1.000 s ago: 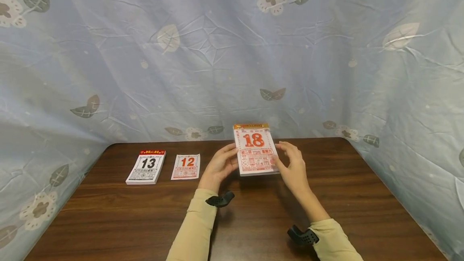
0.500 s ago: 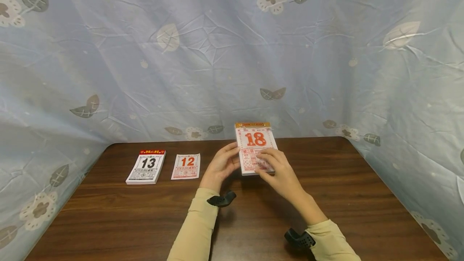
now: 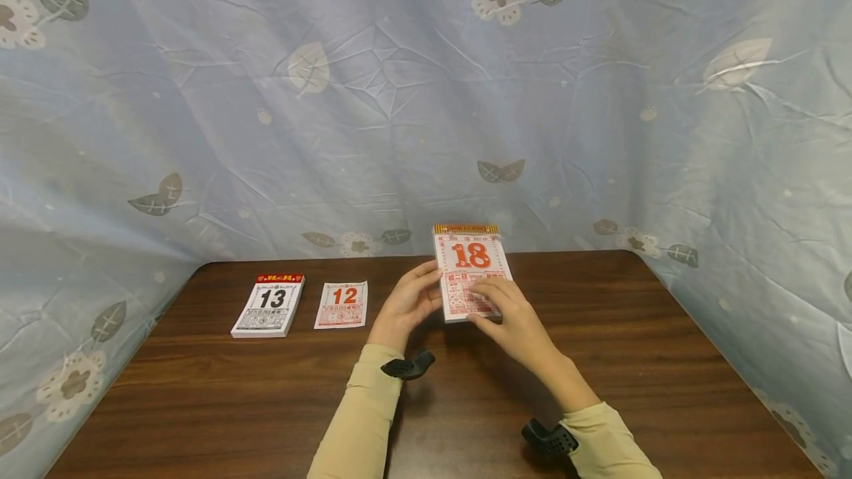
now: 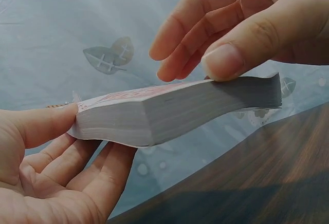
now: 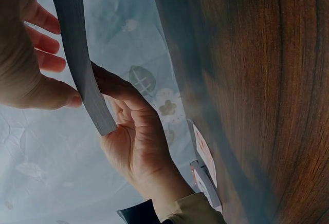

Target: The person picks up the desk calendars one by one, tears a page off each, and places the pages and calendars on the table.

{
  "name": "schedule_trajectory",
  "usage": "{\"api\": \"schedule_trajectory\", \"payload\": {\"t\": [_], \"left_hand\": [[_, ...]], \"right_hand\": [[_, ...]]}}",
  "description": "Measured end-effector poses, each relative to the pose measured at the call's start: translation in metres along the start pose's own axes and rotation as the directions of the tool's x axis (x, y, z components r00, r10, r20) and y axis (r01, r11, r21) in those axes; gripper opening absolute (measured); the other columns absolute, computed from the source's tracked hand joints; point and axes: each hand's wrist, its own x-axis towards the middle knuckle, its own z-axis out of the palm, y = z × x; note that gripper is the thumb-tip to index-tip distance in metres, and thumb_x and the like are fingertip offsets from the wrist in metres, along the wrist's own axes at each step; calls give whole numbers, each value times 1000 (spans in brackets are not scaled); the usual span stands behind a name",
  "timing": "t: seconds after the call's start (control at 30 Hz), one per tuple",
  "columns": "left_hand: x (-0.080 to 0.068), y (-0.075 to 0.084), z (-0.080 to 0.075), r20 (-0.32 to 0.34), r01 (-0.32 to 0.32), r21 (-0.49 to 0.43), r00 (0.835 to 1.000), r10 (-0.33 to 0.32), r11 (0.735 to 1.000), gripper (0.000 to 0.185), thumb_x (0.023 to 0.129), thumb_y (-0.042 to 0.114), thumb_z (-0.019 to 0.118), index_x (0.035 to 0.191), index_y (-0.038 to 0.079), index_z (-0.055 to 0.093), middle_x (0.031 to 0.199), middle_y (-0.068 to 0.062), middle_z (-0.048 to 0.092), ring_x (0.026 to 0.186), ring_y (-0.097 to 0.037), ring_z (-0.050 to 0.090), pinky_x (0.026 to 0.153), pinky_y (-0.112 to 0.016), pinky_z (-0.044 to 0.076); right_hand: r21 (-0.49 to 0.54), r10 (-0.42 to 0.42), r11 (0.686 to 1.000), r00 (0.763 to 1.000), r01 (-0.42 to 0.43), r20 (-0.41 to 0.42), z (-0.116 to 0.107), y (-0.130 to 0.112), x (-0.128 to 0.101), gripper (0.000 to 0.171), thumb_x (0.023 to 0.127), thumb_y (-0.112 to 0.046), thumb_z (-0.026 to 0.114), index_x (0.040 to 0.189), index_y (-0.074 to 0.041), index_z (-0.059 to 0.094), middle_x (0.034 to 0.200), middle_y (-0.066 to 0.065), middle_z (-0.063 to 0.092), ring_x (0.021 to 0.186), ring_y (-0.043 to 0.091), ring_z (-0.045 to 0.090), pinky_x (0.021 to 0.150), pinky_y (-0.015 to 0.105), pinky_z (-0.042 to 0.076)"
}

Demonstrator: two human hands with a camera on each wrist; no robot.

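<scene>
A thick tear-off calendar (image 3: 471, 256) showing a red 18 tilts above the table in the head view, its orange-gold strip at the far end. My left hand (image 3: 407, 305) grips its left side, thumb over the page and fingers beneath, as the left wrist view shows. Over the lower right of the page lies my right hand (image 3: 518, 322). In the left wrist view the right thumb (image 4: 226, 62) touches the near edge of the pad (image 4: 205, 106), while the other fingers (image 4: 180, 44) are loosely bent above the page. Nothing is visibly pinched between them.
A second calendar (image 3: 269, 309), with a black 13 and a red header, lies on the brown wooden table (image 3: 220, 405) at left. Beside it lies a loose sheet (image 3: 342, 309) with a red 12. A floral curtain (image 3: 373, 131) hangs behind the table.
My right hand has moved left from the calendar's right edge onto its lower page. The calendar has shifted slightly right; my left hand keeps its grip.
</scene>
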Motion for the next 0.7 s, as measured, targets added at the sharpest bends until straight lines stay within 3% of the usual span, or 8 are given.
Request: {"api": "schedule_trajectory", "payload": {"t": [0.13, 0.37, 0.7], "left_hand": [[2, 0, 2, -64, 26, -9, 998, -26, 1000, 27, 99, -2, 44, 126, 0, 47, 100, -5, 66, 83, -20, 70, 76, -32, 57], [3, -1, 3, -63, 25, -26, 998, -27, 999, 21, 100, -2, 44, 119, 4, 52, 97, -5, 69, 82, -19, 70, 75, -32, 57], [3, -3, 6, -73, 20, -34, 997, -23, 999, 23, 99, -2, 45, 120, 2, 54, 98, -6, 69, 82, -20, 70, 74, -32, 57]], "right_hand": [[8, 5, 1000, 1000, -5, -3, 0, 1, 0, 42, 76, -14, 83, 114, -6, 67, 118, 8, 65, 115, 26, 58, 98, 43, 48], [16, 7, 1000, 1000, -7, -10, 0, 2, -1, 36, 78, -10, 81, 111, -7, 68, 112, 6, 67, 110, 23, 60, 92, 40, 51], [52, -83, 995, 994, 87, -68, 2, 2, 0, 33, 79, 0, 77, 110, -3, 67, 101, 6, 67, 94, 18, 64, 77, 23, 56]]}}
